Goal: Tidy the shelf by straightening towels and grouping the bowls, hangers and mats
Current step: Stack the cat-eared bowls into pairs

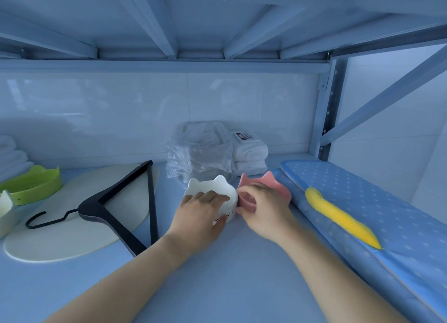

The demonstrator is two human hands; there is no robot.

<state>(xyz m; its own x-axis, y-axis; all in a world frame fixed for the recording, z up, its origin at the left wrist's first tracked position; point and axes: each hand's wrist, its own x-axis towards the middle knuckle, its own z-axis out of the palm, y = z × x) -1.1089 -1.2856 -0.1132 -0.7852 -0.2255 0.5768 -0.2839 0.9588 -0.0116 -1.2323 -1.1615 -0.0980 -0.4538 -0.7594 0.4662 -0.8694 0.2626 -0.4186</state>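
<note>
A white cat-eared bowl [205, 186] and a pink cat-eared bowl [268, 183] stand side by side, touching, at the middle of the shelf. My left hand [202, 212] grips the white bowl's near rim and wall. My right hand [262, 210] holds the pink bowl by its near rim, fingers curled over the edge. A green cat-eared bowl [33, 185] and a pale bowl [6, 208] sit at the far left. A black hanger [125, 201] lies on a round cream mat [72, 226]. Rolled white towels [12, 153] are stacked at the left edge.
A blue dotted mat [362, 201] with a yellow shape [338, 216] on it lies along the right side. Crumpled clear plastic [200, 148] and folded white packs [251, 151] stand against the back wall. The shelf above [217, 20] hangs low; a metal post [326, 105] rises at right.
</note>
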